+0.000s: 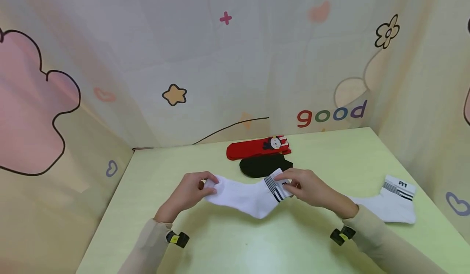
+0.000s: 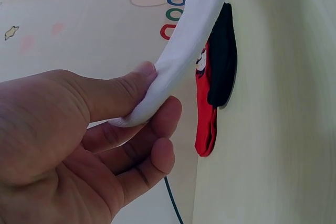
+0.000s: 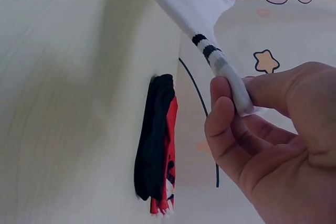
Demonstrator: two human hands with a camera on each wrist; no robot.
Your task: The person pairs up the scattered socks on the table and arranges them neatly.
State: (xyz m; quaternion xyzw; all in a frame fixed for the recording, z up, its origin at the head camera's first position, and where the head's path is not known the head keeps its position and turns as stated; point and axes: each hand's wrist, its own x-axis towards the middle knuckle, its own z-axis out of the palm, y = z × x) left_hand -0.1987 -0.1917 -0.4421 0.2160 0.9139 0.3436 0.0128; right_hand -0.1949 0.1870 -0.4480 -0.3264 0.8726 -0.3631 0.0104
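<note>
A white sock [image 1: 242, 194] with black stripes at its cuff is stretched between both hands, raised over the table. At the toe end, my left hand [image 1: 192, 190] pinches it between thumb and fingers. My right hand [image 1: 306, 186] grips the striped cuff, thumb on one face and fingers on the other. In the right wrist view the cuff's black bands [image 3: 210, 51] show just beyond the fingertips. Seen from the left wrist, the toe of the sock [image 2: 157, 90] lies between thumb and curled fingers.
A matching white sock [image 1: 396, 200] lies at the table's right, partly behind the right forearm. Farther back lie a black sock [image 1: 262, 166] and a red sock [image 1: 246, 149] with a cartoon figure, side by side. A printed curtain [image 1: 235, 62] hangs behind the pale table [image 1: 176, 160].
</note>
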